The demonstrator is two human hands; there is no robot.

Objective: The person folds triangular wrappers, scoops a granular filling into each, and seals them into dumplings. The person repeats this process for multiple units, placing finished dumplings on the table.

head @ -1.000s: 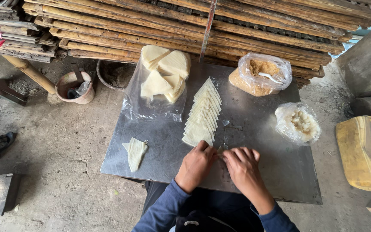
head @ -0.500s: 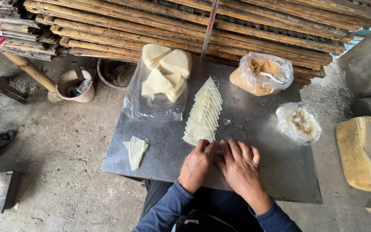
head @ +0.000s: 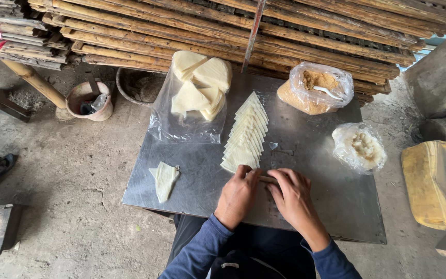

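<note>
My left hand (head: 238,194) and my right hand (head: 292,199) lie side by side on a grey metal sheet (head: 192,181), fingers curled over a pale rolled wrapper (head: 267,179) that shows only as a sliver between them. Just beyond the hands runs a fanned row of pale triangular wrappers (head: 246,135). A folded pale piece (head: 164,178) lies alone to the left of my left hand. At the far end, larger pale sheets (head: 201,82) rest on a clear plastic bag.
A plastic bag of brown crumbs (head: 316,88) with a spoon sits at the back right. A bag of white filling (head: 360,147) lies right of the hands. Bamboo poles (head: 233,31) are stacked behind. A yellow canister (head: 434,183) stands at right, a small bucket (head: 86,101) at left.
Both hands have moved slightly forward and closed together over the wrapper; the right hand's fingers, spread before, now curl down on it.
</note>
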